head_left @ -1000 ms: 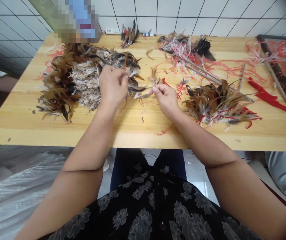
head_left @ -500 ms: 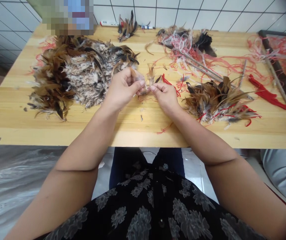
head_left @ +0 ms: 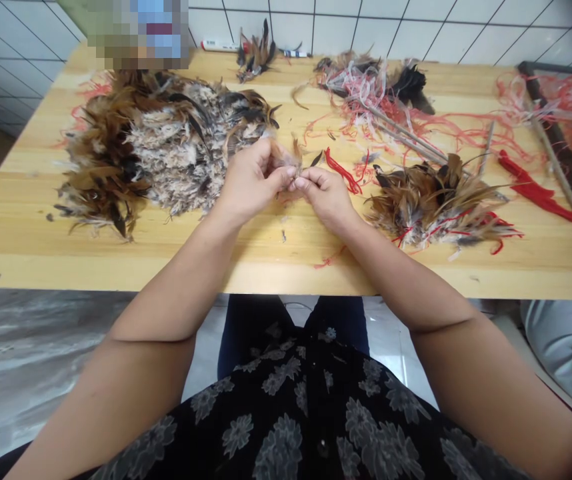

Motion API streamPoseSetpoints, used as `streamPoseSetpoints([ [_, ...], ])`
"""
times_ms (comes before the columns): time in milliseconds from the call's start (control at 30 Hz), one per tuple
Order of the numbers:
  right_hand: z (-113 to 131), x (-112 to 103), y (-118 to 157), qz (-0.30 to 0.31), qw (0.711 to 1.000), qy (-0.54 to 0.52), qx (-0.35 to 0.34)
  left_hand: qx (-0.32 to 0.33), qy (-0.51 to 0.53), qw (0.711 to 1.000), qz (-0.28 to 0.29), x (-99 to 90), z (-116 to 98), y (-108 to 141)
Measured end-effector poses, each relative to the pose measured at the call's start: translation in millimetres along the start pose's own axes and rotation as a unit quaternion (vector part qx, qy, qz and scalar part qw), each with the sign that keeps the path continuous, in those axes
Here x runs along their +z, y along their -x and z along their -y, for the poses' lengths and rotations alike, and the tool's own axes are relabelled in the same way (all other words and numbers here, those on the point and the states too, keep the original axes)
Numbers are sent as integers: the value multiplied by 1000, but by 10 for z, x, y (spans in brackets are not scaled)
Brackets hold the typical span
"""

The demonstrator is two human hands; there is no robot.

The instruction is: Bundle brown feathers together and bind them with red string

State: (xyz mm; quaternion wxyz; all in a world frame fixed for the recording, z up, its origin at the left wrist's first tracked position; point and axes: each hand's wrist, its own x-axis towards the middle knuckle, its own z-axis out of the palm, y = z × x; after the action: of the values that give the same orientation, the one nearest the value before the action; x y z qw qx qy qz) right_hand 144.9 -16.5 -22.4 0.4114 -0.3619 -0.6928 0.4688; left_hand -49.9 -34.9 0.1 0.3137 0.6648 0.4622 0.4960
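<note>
Brown feathers [head_left: 295, 150] stick up from between my two hands, which meet over the middle of the table. My left hand [head_left: 255, 179] is closed, thumb against fingers, pinching feathers. My right hand [head_left: 327, 193] is pinched on the feathers' lower end, its fingertips touching those of the left. What exactly lies between the fingertips is too small to make out. A large pile of brown and whitish feathers [head_left: 176, 153] lies just left of my left hand. To the right of my right hand rests a feather bundle [head_left: 421, 200] with red strings at its base.
Red strings [head_left: 343, 172] lie just behind my right hand, and a thicker red bunch [head_left: 539, 190] farther right. Behind are tangled pink and white strings [head_left: 366, 90], thin sticks [head_left: 406, 137], a small feather bunch [head_left: 257, 53] and markers [head_left: 221, 46]. A dark-edged tray [head_left: 556, 127] stands right.
My left hand has moved slightly right, so the fingertips of both hands now meet. The feathers between them have shifted a little left. The piles lie as before.
</note>
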Motion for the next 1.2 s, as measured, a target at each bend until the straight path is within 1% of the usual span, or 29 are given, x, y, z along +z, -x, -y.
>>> streamPoseSetpoints([
  [100,24,-20,10,-16,1000,6,-7,9,17,1000,-17,-60,100,-55],
  [200,72,-62,23,-37,999,13,-3,11,-20,998,-56,-191,135,-91],
  [267,110,-91,29,-48,998,29,9,-4,-64,997,-46,-276,91,-84],
  [333,145,-111,31,-56,997,42,20,-26,-109,994,-5,-322,11,-57],
  [400,167,-120,30,-64,997,47,24,-40,-144,988,34,-319,-70,-30],
  [467,176,-122,27,-68,996,48,27,-47,-175,982,58,-280,-116,-16],
  [533,176,-119,26,-72,996,48,29,-48,-211,974,69,-230,-114,-14],
  [633,169,-110,29,-80,995,46,27,-34,-255,963,82,-174,-53,-20],
  [767,148,-101,31,-75,996,43,25,-27,-261,961,87,-158,-7,-23],
  [867,121,-104,23,-74,996,46,22,-35,-259,963,62,-177,-36,-28],
  [967,91,-109,14,-80,995,58,23,-57,-226,972,-1,-202,-45,-38],
  [1033,79,-106,12,-85,994,63,27,-69,-155,985,-23,-204,-15,-48],
  [1100,77,-95,13,-87,994,64,33,-82,-57,995,-17,-182,29,-57],
  [1200,86,-64,14,-78,995,49,29,-108,59,992,2,-109,66,-58],
])
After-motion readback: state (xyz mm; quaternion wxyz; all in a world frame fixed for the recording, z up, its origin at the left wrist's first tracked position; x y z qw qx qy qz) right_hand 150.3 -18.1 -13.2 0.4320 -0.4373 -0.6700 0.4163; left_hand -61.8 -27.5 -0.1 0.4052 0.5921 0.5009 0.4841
